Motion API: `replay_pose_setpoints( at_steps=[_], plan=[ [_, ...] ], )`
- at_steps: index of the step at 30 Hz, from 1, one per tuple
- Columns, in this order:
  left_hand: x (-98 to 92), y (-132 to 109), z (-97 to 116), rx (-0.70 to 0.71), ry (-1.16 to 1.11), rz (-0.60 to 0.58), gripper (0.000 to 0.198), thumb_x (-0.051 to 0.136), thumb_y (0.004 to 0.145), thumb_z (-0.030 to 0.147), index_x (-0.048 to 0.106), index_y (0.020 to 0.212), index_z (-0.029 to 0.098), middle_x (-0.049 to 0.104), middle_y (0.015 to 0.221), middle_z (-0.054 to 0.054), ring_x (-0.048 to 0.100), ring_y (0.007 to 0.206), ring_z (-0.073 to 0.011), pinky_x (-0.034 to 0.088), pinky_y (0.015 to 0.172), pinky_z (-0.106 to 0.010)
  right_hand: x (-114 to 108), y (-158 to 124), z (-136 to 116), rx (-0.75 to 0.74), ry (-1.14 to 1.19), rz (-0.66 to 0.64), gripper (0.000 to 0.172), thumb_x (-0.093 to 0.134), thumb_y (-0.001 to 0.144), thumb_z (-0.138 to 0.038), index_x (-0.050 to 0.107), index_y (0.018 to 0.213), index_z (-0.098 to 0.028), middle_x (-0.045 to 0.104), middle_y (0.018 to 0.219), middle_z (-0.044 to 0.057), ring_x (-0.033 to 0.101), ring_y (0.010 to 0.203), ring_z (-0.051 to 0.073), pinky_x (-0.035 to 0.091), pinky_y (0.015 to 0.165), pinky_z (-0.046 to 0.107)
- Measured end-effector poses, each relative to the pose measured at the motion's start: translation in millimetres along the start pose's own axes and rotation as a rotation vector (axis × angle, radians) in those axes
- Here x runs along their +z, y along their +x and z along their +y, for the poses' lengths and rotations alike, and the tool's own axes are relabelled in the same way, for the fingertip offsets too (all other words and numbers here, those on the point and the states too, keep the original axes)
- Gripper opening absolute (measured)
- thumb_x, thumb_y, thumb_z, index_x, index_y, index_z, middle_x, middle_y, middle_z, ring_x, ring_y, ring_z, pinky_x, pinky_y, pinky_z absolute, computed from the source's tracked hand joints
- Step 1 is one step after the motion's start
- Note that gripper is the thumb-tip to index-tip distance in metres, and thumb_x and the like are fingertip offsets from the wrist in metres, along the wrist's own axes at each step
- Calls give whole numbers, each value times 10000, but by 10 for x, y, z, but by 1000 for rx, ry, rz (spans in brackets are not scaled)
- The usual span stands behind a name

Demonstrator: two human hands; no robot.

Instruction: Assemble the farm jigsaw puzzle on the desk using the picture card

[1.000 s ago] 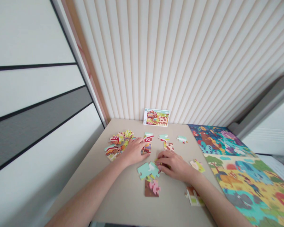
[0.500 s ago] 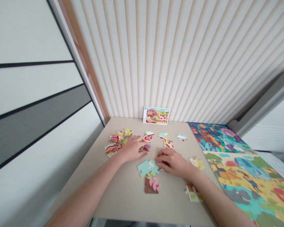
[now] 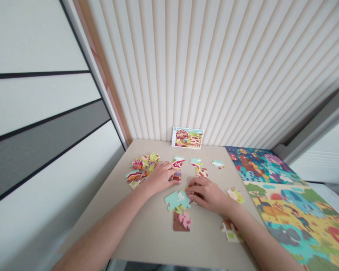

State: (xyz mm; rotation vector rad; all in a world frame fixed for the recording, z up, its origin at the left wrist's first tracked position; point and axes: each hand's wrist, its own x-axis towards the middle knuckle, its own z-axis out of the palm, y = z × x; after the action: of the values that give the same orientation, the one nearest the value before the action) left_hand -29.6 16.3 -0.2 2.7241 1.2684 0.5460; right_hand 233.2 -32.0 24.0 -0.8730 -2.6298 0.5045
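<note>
My left hand (image 3: 159, 178) is bent around a purple-and-red puzzle piece (image 3: 177, 175), with thumb and fingers at its left and lower edges. Just above it, touching or nearly so, lies a puzzle piece with a red barn roof (image 3: 178, 162). My right hand (image 3: 205, 192) lies low over the table with its fingers curled over a puzzle piece that is mostly hidden beneath them. Close to its fingertips are light-blue puzzle pieces (image 3: 173, 200). Below these rests a brown puzzle piece with a pink pig (image 3: 181, 221).
A heap of mixed puzzle pieces (image 3: 138, 175) lies at the left. A farm picture card (image 3: 188, 137) leans at the back. Loose pieces lie right: a sky piece (image 3: 218, 163), a yellow-green piece (image 3: 235, 195), a fence piece (image 3: 231, 232). Two finished puzzles, dark (image 3: 257, 163) and yellow (image 3: 293, 214), cover the right side.
My left hand has shifted slightly to the right along the purple-and-red piece. The right hand stays almost still. The whole view has moved a little.
</note>
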Motion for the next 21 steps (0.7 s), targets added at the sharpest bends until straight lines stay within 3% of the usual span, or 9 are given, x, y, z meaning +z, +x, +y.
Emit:
replay_pose_setpoints(
  at_steps=[5, 12, 21],
  plan=[
    [9, -30, -52, -59, -14, -13, 445, 733, 830, 524, 681, 1177, 251, 682, 1130, -61, 569, 1154, -262, 399, 1049, -395, -1, -10, -1, 1, -4, 0, 234, 527, 1002, -349, 711, 1096, -239, 640, 1072, 76, 594, 992, 201, 439, 941, 352],
    [-109, -50, -27, -39, -24, -34, 364, 660, 886, 535, 715, 1164, 306, 651, 1105, -50, 578, 1117, -235, 434, 1001, -354, -8, -22, -9, -7, -16, 17, 249, 515, 1006, -347, 713, 1110, -236, 642, 1072, 85, 601, 1000, 205, 447, 939, 354],
    [-94, -29, 15, -19, 51, -47, 339, 644, 909, 478, 699, 1188, 294, 647, 1142, -73, 565, 1138, -262, 401, 1041, -431, 6, -12, 3, -6, -4, 13, 241, 518, 1005, -339, 713, 1102, -236, 640, 1071, 80, 598, 995, 198, 437, 947, 351]
  ],
)
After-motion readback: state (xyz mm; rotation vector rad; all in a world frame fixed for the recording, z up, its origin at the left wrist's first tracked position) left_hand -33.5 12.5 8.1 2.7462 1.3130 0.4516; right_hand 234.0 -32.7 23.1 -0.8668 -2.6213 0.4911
